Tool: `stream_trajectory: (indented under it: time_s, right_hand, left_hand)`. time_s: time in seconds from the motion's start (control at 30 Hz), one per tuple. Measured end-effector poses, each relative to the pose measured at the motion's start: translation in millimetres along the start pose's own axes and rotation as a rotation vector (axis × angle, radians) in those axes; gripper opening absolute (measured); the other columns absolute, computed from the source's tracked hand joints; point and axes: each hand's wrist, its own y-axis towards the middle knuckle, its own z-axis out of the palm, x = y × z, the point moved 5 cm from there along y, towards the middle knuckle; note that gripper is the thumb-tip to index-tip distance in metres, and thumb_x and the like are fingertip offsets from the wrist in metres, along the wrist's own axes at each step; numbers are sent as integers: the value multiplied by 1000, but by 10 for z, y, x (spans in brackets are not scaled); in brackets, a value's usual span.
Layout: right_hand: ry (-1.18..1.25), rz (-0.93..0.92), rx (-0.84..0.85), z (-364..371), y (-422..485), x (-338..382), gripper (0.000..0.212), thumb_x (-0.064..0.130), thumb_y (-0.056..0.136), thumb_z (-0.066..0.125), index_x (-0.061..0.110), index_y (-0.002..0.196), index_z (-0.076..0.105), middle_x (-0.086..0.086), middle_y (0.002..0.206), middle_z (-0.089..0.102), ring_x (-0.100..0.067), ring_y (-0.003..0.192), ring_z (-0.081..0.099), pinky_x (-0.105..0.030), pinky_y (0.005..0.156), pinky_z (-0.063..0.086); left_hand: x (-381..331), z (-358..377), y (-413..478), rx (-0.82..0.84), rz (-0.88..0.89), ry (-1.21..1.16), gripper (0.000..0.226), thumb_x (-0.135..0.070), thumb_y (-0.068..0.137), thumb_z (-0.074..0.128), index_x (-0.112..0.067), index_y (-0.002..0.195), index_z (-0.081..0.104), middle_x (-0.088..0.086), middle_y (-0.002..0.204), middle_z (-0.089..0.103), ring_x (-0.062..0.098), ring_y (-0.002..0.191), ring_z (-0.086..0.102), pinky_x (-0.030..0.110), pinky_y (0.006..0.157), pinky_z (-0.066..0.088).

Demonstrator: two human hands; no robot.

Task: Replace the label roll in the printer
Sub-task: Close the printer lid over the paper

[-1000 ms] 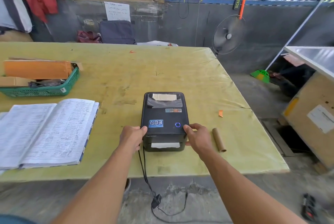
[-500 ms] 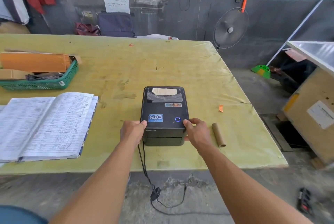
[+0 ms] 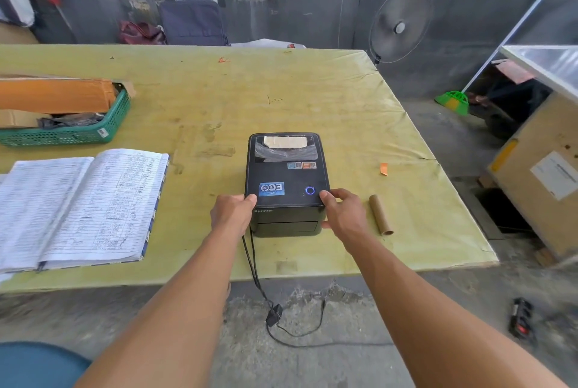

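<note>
**Both hands clamp the front corners of the closed label printer**

Left hand (image 3: 233,215) has fingers curled together against the printer's (image 3: 286,178) front-left corner, fingertips touching the top edge, thumb side hidden so exact grip there cannot be told. Right hand (image 3: 344,215) mirrors it on the front-right corner: thumb lies on the lid edge just beside the lit blue ring button (image 3: 310,190), other fingers bent down along the right side wall. Both forearms reach straight in from the bottom of the view, wrists roughly level, palms facing each other with the printer between them

Printer is black, boxy, lid shut, sitting flat on the yellow-green table (image 3: 281,90) near the front edge, front slot facing the person. Clear window at the back of the lid shows a pale label roll inside. Blue sticker on the lid left of the button, small coloured stickers above it. Black cable (image 3: 255,265) drops from the front-left over the table edge to the floor

Empty brown cardboard core (image 3: 380,215) lies on the table just right of the right hand, not touching it. Open handwritten ledger (image 3: 81,206) well to the left, green basket (image 3: 68,134) behind it
</note>
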Motion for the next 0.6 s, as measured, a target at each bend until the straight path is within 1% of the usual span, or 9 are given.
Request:
stream_trajectory:
  time_s: [0.07, 0.3, 0.37, 0.43, 0.47, 0.5, 0.53, 0.57, 0.6]
  right_hand:
    - [0, 2, -3, -2, -1, 7, 32, 40, 97, 55, 19, 120, 63, -2, 84, 70, -31, 76, 75, -46, 83, 57]
    - [-3, 6, -6, -1, -34, 19, 36, 42, 97, 55, 19, 124, 63, -5, 94, 72, -31, 78, 74, -48, 90, 55]
    - [-3, 5, -9, 2, -43, 24, 36, 42, 97, 55, 19, 124, 63, -4, 91, 72, -31, 79, 74, -49, 90, 55]
    - [-12, 2, -17, 0, -45, 44, 36, 42, 97, 54, 20, 124, 63, -4, 96, 72, -33, 83, 73, -49, 91, 54]
    - [-21, 1, -18, 2, -47, 47, 36, 43, 97, 54, 20, 123, 63, -5, 100, 72, -33, 86, 72, -49, 91, 54]
    - [-25, -2, -18, 8, -45, 31, 36, 43, 97, 53, 21, 123, 63, -5, 102, 72, -33, 87, 72, -49, 91, 54]
    - [-28, -4, -15, 15, -55, 28, 36, 43, 97, 53, 21, 123, 63, -6, 103, 72, -33, 87, 72, -50, 91, 54]
    - [-20, -9, -12, 22, -40, 18, 36, 43, 97, 53, 21, 123, 63, -6, 104, 71, -33, 88, 72, -51, 91, 55]
    - [-20, -9, -11, 25, -39, 27, 36, 42, 97, 53, 20, 124, 63, -7, 106, 71, -34, 89, 71, -51, 90, 55]
  left_hand:
    - [-10, -1, -7, 0, 8, -6, 40, -26, 91, 65, -24, 57, 43, 8, 85, 58, 25, 75, 56, 37, 69, 51]
    - [-5, -18, -15, 16, 6, 46, 42, -30, 90, 65, -23, 57, 40, 8, 84, 59, 26, 75, 60, 46, 82, 56]
    - [0, -13, -18, 33, 11, 32, 41, -31, 90, 64, -23, 57, 42, 9, 85, 61, 30, 81, 66, 46, 82, 56]
    - [-2, -11, -16, 43, 23, 31, 37, -32, 90, 64, -23, 59, 47, 9, 87, 63, 33, 94, 69, 45, 84, 55]
    - [3, 3, -3, 68, 29, 27, 29, -33, 90, 63, -23, 64, 54, 10, 91, 65, 34, 98, 69, 46, 86, 54]
    - [17, 11, -18, 91, 37, 31, 17, -34, 91, 63, -22, 79, 65, 10, 98, 68, 34, 102, 68, 47, 90, 55]
    - [44, 16, -24, 101, 35, 33, 22, -35, 91, 62, -19, 103, 70, 11, 110, 69, 33, 105, 66, 47, 92, 54]
    - [71, 17, -21, 114, 19, 39, 38, -36, 91, 62, -15, 123, 65, 11, 119, 68, 32, 107, 65, 46, 93, 53]
    - [56, 11, -8, 130, 23, 42, 46, -37, 92, 61, -13, 132, 59, 11, 125, 66, 31, 109, 65, 45, 94, 52]
